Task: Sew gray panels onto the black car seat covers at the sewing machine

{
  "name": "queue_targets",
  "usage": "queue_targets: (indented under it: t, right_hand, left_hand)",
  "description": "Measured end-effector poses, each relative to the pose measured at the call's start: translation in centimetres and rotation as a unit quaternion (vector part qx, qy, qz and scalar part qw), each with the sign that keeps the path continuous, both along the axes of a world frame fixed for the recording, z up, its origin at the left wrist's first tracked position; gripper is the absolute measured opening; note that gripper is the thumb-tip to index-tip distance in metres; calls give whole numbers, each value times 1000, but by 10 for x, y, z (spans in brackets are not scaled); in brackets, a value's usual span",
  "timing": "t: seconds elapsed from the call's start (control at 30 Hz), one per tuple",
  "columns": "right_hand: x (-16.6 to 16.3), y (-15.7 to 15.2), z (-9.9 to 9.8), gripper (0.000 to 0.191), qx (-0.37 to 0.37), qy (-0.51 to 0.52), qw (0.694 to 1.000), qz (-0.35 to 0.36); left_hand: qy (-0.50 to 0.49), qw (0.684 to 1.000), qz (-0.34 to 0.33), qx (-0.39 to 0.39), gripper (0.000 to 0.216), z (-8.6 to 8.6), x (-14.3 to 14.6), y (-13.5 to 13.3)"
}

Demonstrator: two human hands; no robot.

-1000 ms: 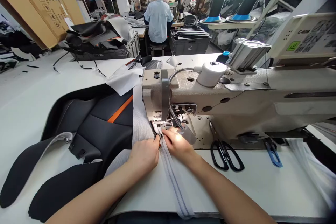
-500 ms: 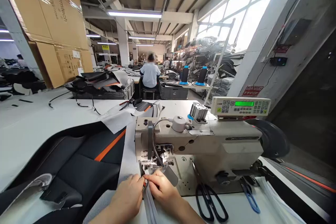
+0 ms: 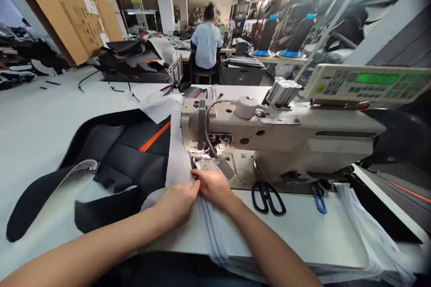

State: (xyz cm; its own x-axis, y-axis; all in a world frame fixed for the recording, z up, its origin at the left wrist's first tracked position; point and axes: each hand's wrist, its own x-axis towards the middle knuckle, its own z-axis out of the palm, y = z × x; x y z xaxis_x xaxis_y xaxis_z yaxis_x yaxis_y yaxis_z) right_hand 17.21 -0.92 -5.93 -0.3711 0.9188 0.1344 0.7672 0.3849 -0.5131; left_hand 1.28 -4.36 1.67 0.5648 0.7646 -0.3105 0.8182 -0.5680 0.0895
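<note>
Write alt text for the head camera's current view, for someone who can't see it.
The left hand and right hand meet at a sewing machine, a pale striped strip trailing toward the viewer. Black fabric with an orange stripe lies to the left, scissors to the right; beyond, a person in light blue sits facing away.

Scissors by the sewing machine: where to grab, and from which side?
The scissors are probably best taken by the black handle loops, from the near side: the loops lie toward the near edge of the table, while the blades point toward the sewing machine.
</note>
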Motion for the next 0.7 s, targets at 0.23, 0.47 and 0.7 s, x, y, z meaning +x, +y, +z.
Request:
queue_targets:
  t: [0.23,0.47,0.7]
  right_hand:
    - [11,-6,7,23,-2,15,996,-91]
    - [4,-8,8,36,-66,36,997,-24]
    - [20,2,-3,32,-83,74,994,-12]
  left_hand:
    - [1,997,61,40,57,-28,13,-7]
    - [47,997,52,31,56,-18,-9,4]
    - [82,996,19,17,60,-5,-5,11]
